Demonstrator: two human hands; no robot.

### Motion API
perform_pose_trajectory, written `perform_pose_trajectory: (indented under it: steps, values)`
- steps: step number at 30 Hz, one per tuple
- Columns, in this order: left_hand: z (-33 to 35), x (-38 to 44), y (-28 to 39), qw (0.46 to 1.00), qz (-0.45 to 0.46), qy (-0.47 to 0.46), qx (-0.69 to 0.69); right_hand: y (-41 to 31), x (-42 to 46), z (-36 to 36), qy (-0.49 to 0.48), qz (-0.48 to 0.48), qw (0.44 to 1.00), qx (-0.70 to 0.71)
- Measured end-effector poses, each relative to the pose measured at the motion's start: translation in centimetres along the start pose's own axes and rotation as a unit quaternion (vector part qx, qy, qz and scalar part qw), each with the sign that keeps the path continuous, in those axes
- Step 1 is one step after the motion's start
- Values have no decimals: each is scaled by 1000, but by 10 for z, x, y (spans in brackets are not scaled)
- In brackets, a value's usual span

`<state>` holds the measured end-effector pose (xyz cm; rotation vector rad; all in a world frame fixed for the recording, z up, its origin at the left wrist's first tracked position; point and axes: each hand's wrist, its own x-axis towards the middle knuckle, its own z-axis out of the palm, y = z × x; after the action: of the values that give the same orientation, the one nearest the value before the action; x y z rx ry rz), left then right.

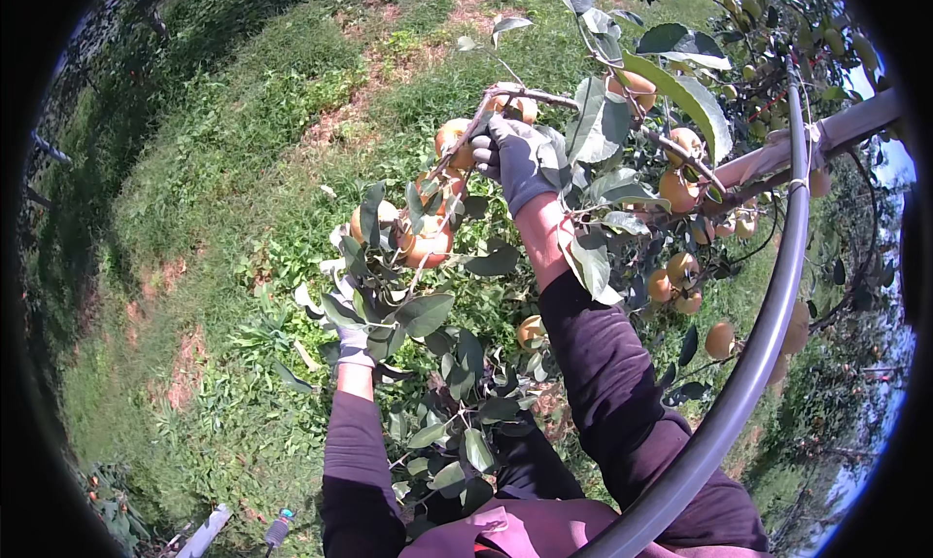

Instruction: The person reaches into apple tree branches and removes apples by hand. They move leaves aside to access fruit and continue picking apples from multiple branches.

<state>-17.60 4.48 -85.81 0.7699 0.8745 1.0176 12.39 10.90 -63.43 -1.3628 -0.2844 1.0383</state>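
Note:
My right hand (514, 157), in a grey glove, reaches up to a thin apple branch (458, 144). Its fingers are curled against the branch, just below a sharp bend in the wood. Orange-yellow apples hang beside it: one apple (516, 108) is directly above the fingers, another apple (453, 139) to their left. Lower on the same branch is a cluster of apples (426, 248) among leaves. My left hand (350, 328), also gloved, is below that cluster. Leaves cover most of its fingers, so its grip is hidden.
A dark curved pipe (765, 295) sweeps along my right side and meets a thick pole (816, 139). More apples (678, 191) hang behind my right forearm. A leafy shoot (477, 441) rises before my body. Grass (197, 325) covers the ground.

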Motion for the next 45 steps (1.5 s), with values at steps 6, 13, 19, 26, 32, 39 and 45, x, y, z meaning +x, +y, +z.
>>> perform_pose_trajectory:
  steps: [6,13,19,26,32,39,45]
  values:
    - [4,5,-8,999,-6,-13,-39,15,4,-51,-107,-129,954,-249]
    - [-74,23,-45,994,49,98,-24,15,-48,-45,-199,-26,923,-328]
    - [5,2,-4,972,113,-35,204,24,7,-61,0,-427,788,-443]
    - [13,0,14,996,-10,-44,-77,25,-57,7,-150,-310,706,-619]
    - [12,8,13,1000,20,-18,-1,-21,-48,-14,7,-540,591,-599]
    - [23,1,13,999,32,-19,36,-26,6,15,-206,-495,589,-605]
    - [20,-6,23,995,47,-7,87,41,-39,-41,3,-240,965,-105]
